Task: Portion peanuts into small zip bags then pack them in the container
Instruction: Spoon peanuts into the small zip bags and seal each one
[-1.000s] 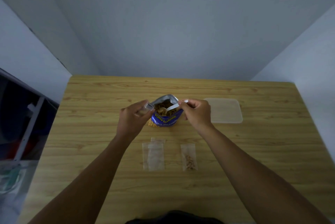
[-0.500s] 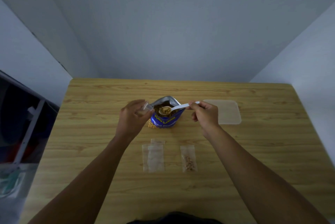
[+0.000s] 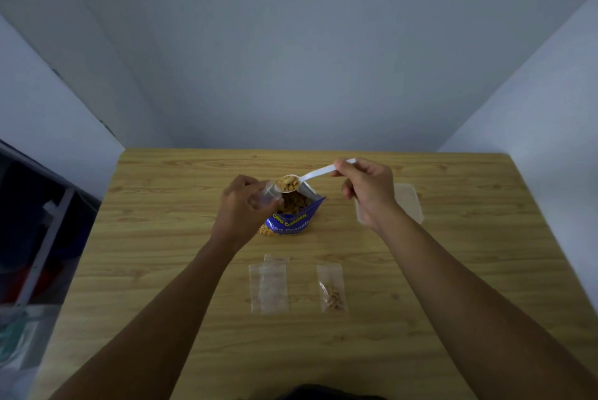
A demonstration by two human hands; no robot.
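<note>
A blue peanut bag (image 3: 291,218) stands open at the middle of the wooden table (image 3: 161,238). My left hand (image 3: 241,208) holds a small clear zip bag (image 3: 263,194) beside the bag's mouth. My right hand (image 3: 367,189) pinches the handle of a white plastic spoon (image 3: 315,173), whose bowl is heaped with peanuts and hovers over the peanut bag, close to the small bag's opening. Nearer to me lie a stack of empty zip bags (image 3: 270,286) and one zip bag with peanuts (image 3: 331,289) in it.
A clear plastic container (image 3: 407,202) sits on the table to the right, partly behind my right wrist. Walls close in behind and at the right. Dark shelving and clutter stand off the table's left edge.
My right hand has lifted the spoon out of the peanut bag with a load of peanuts, rising up and to the right. The left hand has kept the small bag beside the mouth.
</note>
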